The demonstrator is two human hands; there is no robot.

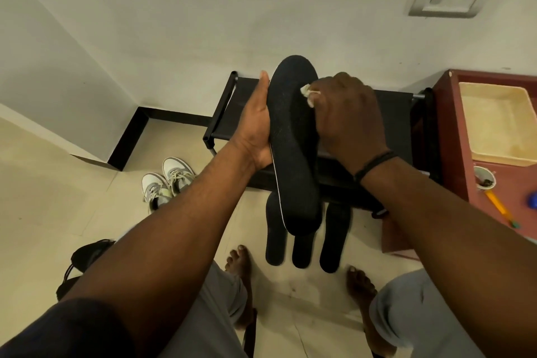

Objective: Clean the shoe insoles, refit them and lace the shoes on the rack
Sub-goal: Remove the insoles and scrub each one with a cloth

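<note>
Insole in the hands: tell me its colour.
Black insole with a thin white edge, seen in the head view.

The insole [293, 136] is black with a thin white edge. The shoes [165, 183] at 9 o'clock are white and grey. The tray [494, 125] is cream.
</note>
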